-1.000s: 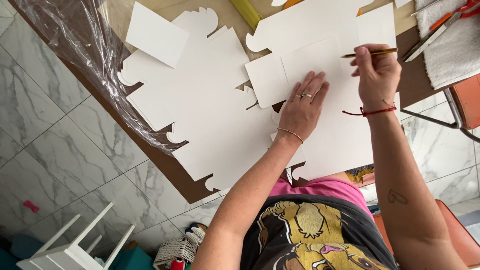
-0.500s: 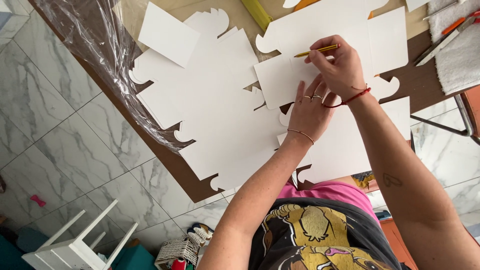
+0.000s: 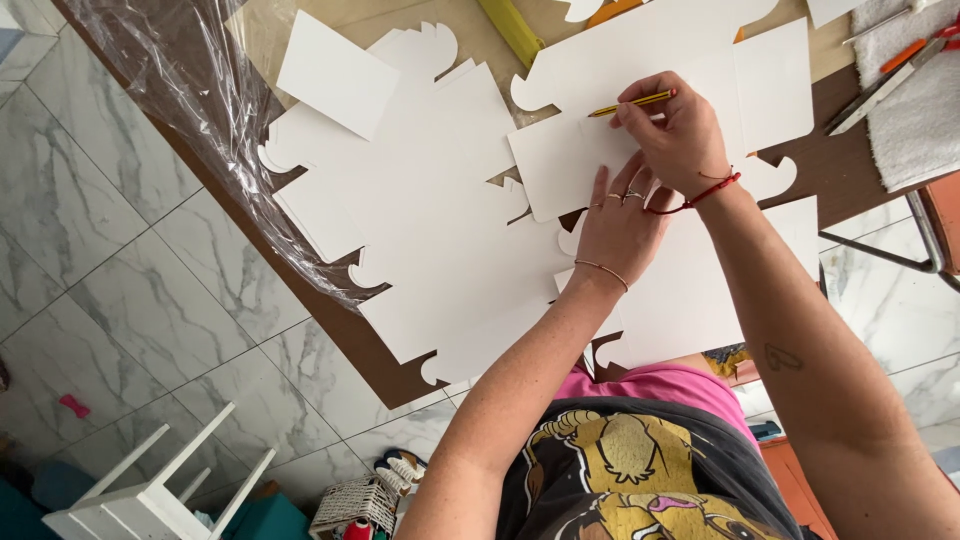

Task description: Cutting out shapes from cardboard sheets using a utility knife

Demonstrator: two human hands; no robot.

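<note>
My right hand (image 3: 682, 135), with a red string at the wrist, grips a yellow pencil (image 3: 630, 102) whose tip rests on a white rectangular card (image 3: 565, 165). Just below it, my left hand (image 3: 620, 225) lies flat with fingers spread, wearing rings and a thin bracelet, and presses on that card's lower right part. The card lies on top of large white cut-out sheets (image 3: 440, 230) with curled, scalloped edges, which cover much of the brown table (image 3: 340, 345).
Clear plastic film (image 3: 190, 110) hangs over the table's left edge. A loose white square card (image 3: 335, 75) lies upper left, a yellow-green ruler (image 3: 512, 30) at the top. A white towel (image 3: 920, 110) with an orange cutter (image 3: 905, 52) lies at right. Below: marble floor, white stool (image 3: 150, 490), woven basket (image 3: 350, 505).
My right hand has carried the pencil leftward along the card's upper edge, ending above my left hand. My left hand has stayed flat on the card. The view shifted slightly.
</note>
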